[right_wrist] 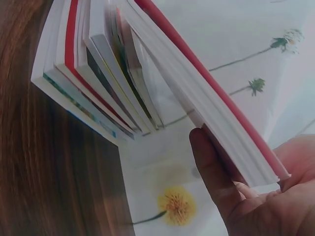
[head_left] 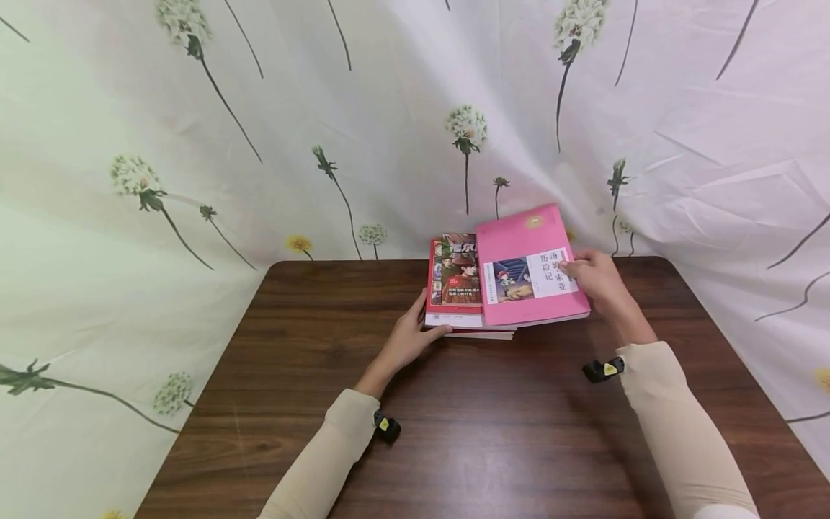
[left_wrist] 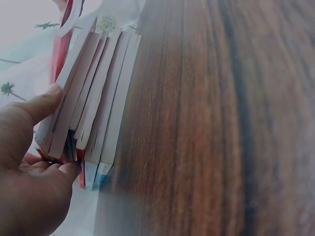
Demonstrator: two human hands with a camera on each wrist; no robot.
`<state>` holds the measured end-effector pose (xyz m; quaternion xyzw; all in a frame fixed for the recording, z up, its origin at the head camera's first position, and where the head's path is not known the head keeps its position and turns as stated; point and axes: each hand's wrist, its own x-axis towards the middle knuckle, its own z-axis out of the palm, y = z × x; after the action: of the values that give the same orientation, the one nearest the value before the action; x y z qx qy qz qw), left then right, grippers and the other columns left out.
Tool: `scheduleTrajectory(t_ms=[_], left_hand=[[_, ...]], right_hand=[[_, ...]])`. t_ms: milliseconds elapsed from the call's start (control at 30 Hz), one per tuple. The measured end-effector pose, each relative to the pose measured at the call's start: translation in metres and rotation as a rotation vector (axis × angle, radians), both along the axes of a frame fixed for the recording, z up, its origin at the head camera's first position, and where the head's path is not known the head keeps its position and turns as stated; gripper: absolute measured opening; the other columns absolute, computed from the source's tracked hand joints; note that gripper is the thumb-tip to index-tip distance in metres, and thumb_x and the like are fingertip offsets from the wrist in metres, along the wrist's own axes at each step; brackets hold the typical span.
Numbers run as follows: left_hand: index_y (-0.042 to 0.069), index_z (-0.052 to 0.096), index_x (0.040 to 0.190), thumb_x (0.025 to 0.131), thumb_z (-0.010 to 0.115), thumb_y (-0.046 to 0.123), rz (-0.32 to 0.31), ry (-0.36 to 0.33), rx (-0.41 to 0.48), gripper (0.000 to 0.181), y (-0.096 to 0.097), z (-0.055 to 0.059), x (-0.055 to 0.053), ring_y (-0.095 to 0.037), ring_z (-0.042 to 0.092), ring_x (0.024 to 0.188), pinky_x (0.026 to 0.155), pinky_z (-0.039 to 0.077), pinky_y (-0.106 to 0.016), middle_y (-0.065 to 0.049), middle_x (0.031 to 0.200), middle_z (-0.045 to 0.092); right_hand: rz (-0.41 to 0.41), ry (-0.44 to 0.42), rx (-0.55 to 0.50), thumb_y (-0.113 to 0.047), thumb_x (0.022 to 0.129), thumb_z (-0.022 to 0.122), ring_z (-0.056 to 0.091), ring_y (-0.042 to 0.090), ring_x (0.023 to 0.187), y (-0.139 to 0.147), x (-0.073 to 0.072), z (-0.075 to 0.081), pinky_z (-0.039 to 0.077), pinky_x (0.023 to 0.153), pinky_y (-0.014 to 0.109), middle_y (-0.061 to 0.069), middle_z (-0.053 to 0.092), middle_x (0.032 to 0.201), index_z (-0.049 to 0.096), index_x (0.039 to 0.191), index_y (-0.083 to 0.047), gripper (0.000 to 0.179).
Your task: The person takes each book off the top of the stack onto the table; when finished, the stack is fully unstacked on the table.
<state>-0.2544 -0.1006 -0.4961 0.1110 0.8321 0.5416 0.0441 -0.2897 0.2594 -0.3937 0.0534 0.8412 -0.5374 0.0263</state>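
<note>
A pink book [head_left: 519,241] with a picture and Chinese title is gripped at its right edge by my right hand [head_left: 601,285]. It tilts upward at the right, over a stack of books. In the right wrist view a wedge-shaped gap opens between the pink book [right_wrist: 216,108] and the stack [right_wrist: 83,73]. My left hand [head_left: 407,337] holds the stack's left front corner, thumb on the front edges. Its fingers curl at the side of the upper books [left_wrist: 74,93]. On top, partly covered by the pink book, is a red illustrated book [head_left: 459,274].
The stack sits near the back edge of a dark wooden table [head_left: 311,331]. Right behind it hangs a white curtain [head_left: 395,144] printed with dandelions. Black straps [head_left: 387,427] are worn at both sleeve cuffs.
</note>
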Motion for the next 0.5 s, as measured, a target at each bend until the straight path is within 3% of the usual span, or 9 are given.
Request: scheduleTrajectory(t_ms=[300, 500], left_hand=[[0.010, 0.015, 0.172, 0.098, 0.080, 0.032, -0.002, 0.000, -0.021, 0.101, 0.000, 0.001, 0.000, -0.031, 0.033, 0.161, 0.125, 0.040, -0.047, -0.014, 0.178, 0.021], [0.011, 0.014, 0.172, 0.098, 0.079, 0.033, -0.009, -0.008, -0.010, 0.101, -0.001, 0.002, 0.001, -0.032, 0.033, 0.161, 0.125, 0.040, -0.047, -0.014, 0.178, 0.020]], right_hand=[[-0.049, 0.034, 0.015, -0.021, 0.110, 0.056, 0.064, -0.001, 0.073, 0.032, 0.012, 0.000, 0.059, 0.064, 0.021, -0.003, 0.067, 0.092, 0.048, 0.146, 0.018, 0.054], [-0.082, -0.005, 0.051, -0.028, 0.111, 0.054, 0.065, -0.001, 0.075, 0.054, 0.021, -0.004, 0.060, 0.065, 0.023, 0.007, 0.067, 0.106, 0.043, 0.151, 0.014, 0.059]])
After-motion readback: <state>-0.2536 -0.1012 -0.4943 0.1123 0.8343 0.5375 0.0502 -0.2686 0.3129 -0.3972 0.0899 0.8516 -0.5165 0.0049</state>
